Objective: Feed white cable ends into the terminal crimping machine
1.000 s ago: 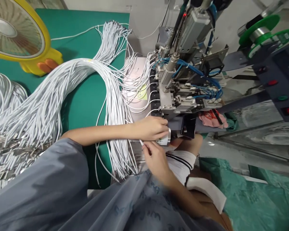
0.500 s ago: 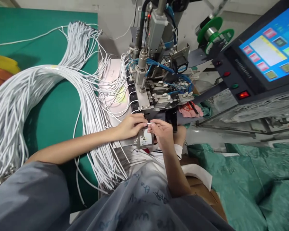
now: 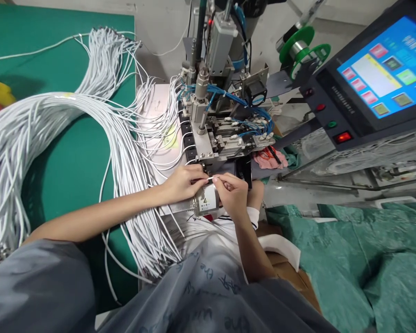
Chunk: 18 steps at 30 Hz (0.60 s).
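Between my two hands runs the end of a white cable [image 3: 211, 178], pinched from both sides just in front of the machine [image 3: 205, 143]. My left hand [image 3: 185, 184] is closed on the cable, its fingers near the machine's front corner. From the other side, my right hand [image 3: 231, 190] grips the cable's tip between thumb and fingers; the tip itself is mostly hidden. Right below my fingers is a clear-covered part with a white warning label [image 3: 207, 199]. Several other white cables lead into the black blocks [image 3: 190, 141] along the machine's left side.
A large bundle of white cables [image 3: 65, 111] lies across the green table [image 3: 69, 162] and over its edge. At the right, a control screen [image 3: 384, 74] leans over on an arm. A green solder-like spool [image 3: 301, 48] stands behind. Green sacking [image 3: 333, 249] covers the lower right.
My right thumb and fingers have shifted slightly on the cable's end. The whole view has moved a little, so things sit further left. Both hands keep hold of the cable.
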Tool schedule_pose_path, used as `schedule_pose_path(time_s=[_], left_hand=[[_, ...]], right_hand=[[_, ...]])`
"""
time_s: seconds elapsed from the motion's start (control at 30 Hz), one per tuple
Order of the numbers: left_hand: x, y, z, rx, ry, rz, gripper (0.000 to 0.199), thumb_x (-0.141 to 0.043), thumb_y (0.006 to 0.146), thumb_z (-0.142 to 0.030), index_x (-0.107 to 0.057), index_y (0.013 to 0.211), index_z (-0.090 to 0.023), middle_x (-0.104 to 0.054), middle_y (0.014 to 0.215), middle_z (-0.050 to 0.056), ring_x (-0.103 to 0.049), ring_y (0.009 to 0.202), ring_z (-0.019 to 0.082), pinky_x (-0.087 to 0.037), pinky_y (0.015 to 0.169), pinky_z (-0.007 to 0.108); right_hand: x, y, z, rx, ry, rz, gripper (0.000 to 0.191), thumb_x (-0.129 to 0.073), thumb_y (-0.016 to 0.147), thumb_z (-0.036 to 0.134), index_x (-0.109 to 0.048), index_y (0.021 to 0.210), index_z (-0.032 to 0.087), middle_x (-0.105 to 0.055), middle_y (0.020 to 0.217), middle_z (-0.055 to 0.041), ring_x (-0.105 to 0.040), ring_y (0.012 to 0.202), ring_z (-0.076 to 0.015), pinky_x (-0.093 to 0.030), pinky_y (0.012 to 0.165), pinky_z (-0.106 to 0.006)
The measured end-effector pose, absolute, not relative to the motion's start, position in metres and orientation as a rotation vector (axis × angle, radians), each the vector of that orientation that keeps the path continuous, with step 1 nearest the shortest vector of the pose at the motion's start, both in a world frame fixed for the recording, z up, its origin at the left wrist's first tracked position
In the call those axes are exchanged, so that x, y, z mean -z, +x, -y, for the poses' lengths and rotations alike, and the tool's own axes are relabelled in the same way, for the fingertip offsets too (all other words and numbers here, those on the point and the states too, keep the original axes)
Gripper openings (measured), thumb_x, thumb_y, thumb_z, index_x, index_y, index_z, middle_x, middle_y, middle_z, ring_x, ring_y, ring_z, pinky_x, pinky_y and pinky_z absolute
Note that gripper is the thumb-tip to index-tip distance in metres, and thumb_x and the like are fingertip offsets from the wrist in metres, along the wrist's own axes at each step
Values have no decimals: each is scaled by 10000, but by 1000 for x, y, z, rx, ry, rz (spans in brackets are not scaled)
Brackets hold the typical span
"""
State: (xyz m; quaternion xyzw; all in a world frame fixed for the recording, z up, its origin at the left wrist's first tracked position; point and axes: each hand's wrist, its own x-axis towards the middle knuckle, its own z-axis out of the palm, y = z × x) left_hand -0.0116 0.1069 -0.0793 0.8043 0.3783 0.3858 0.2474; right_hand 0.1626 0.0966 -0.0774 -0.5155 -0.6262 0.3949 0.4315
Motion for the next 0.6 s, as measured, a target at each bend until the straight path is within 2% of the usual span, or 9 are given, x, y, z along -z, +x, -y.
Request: schedule_pose_path(time_s=[0.07,0.17,0.33,0.4,0.5,0.6], left_hand=[[80,-12,-108,-1042,2167,-1063,140,-558,844,-171,-686,799,-136,-601,693,23,-552,636,104,-419,576,211],[77,-12,-108,-1013,2079,-1089,132,-601,808,-169,-655,692,-138,-568,648,-2,-523,600,92,-395,562,207],[72,-9,-107,-1007,1932,-1072,223,-608,801,-204,-564,594,-133,-512,606,-20,-472,558,80,-368,525,194],[73,-9,-106,-1040,1952,-1069,218,-599,812,-214,-564,611,-134,-518,612,-16,-477,564,82,-372,529,193],[79,-12,-105,-1075,2202,-1069,158,-537,849,-186,-618,724,-134,-539,663,8,-496,601,95,-373,538,198],[86,-14,-105,-1006,2550,-1127,195,-462,863,-137,-636,774,-139,-535,690,27,-483,601,108,-340,508,210]], right_hand=[[75,163,-98,-1080,-1285,1540,176,-597,786,260,-723,721,156,-586,636,-15,-444,498,-87,-307,445,-227],[77,161,-100,-1191,-1215,1492,167,-607,772,254,-720,705,151,-596,643,-20,-494,538,-105,-337,464,-225],[84,151,-95,-1077,-1157,1431,180,-603,790,273,-708,696,161,-546,605,-5,-473,558,-108,-345,497,-237],[83,148,-93,-956,-1206,1458,206,-578,811,287,-698,697,164,-500,575,6,-439,538,-103,-331,498,-243],[78,151,-93,-782,-1276,1612,267,-551,824,282,-640,604,160,-407,527,23,-354,495,-89,-283,484,-253],[76,157,-99,-819,-1274,1760,290,-543,819,258,-574,547,163,-364,514,32,-313,483,-85,-250,480,-261]])
